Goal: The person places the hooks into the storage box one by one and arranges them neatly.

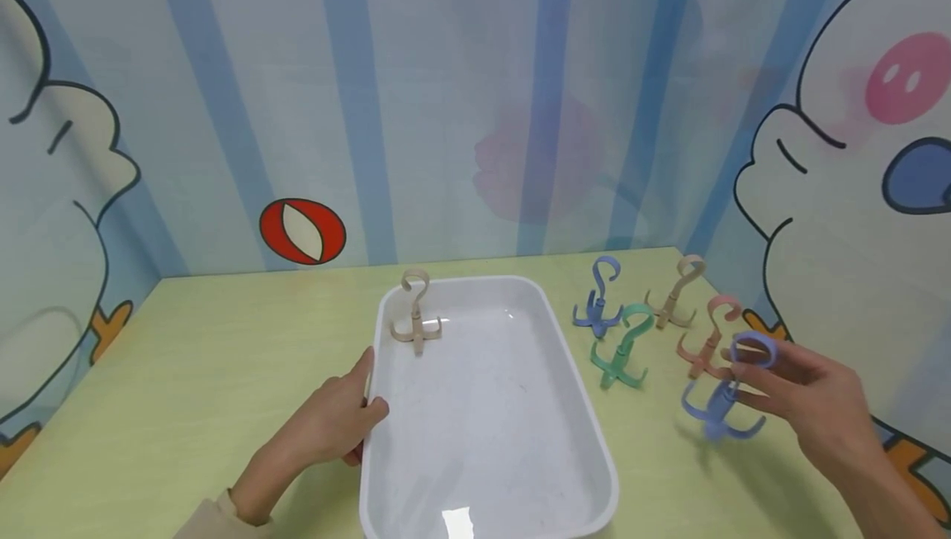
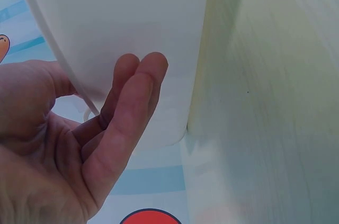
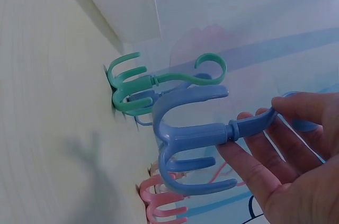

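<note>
In my right hand [image 1: 810, 394] I hold a blue multi-prong hanger hook [image 3: 196, 135] by its curved neck, pinched between thumb and fingers. In the right wrist view its prongs point away from the palm, and its shadow falls on the table, so it is off the surface. My left hand [image 1: 338, 411] holds the left rim of a white tray [image 1: 490, 407], thumb over the edge and fingers against the outer wall [image 2: 132, 94]. One beige hanger hook [image 1: 417, 320] stands upright inside the tray, at its far left corner.
Right of the tray stand a green hook [image 1: 620, 353], another blue hook [image 1: 598, 304], a second beige hook [image 1: 672, 300] and a pink hook [image 1: 706, 349]. A printed curtain [image 1: 446, 110] closes off the back of the pale yellow-green table [image 1: 223, 366].
</note>
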A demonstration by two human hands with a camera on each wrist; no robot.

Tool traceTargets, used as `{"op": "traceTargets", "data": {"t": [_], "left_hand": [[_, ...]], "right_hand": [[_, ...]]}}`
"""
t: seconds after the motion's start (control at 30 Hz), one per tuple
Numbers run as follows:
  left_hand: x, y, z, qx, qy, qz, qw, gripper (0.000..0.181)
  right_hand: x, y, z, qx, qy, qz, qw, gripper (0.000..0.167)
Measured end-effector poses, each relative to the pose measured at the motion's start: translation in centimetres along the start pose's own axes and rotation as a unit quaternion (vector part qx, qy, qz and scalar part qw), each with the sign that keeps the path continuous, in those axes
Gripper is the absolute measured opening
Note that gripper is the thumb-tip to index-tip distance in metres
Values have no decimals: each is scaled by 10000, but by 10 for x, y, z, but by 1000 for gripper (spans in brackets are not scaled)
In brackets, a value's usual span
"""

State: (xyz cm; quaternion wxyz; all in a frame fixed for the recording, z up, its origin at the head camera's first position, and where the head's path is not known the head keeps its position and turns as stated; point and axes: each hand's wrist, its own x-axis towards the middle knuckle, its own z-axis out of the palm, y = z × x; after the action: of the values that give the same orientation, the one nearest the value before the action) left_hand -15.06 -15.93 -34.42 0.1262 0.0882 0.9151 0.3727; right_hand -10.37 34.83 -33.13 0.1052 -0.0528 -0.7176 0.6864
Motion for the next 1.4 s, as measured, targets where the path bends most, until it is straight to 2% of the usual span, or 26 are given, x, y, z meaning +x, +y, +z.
{"op": "traceTargets", "data": {"t": [0.17,0.33,0.47,0.63,0.9,1.1,1.27,1.4], "left_hand": [[0,1,-1,-29,0,45,10000,74],[0,1,-1,-18,-8,10,10000,74],[0,1,0,-20,-10,36,10000,74],[0,0,-1,-49,1,90,9999,73],[-1,0,-1,-2,3,46,10000,76],[-1,0,0,36,-8,-63,10000,77],[0,-1,0,31,-1,-28,10000,77],[0,0,0,33,8,3,10000,78]], "right_hand": [[-1,-7,6,-144,-97,15,9998,29],[-1,-15,13,-262,-366,104,9989,28],[0,-20,15,-268,-638,-31,9976,27],[3,-25,20,-204,-822,-86,9964,36],[4,-32,33,-306,-1020,-235,9940,38],[5,-35,43,-316,-1167,-367,9920,33],[7,-38,51,-451,-1248,-424,9902,30],[8,-40,58,-653,-1314,-597,9874,34]]}}
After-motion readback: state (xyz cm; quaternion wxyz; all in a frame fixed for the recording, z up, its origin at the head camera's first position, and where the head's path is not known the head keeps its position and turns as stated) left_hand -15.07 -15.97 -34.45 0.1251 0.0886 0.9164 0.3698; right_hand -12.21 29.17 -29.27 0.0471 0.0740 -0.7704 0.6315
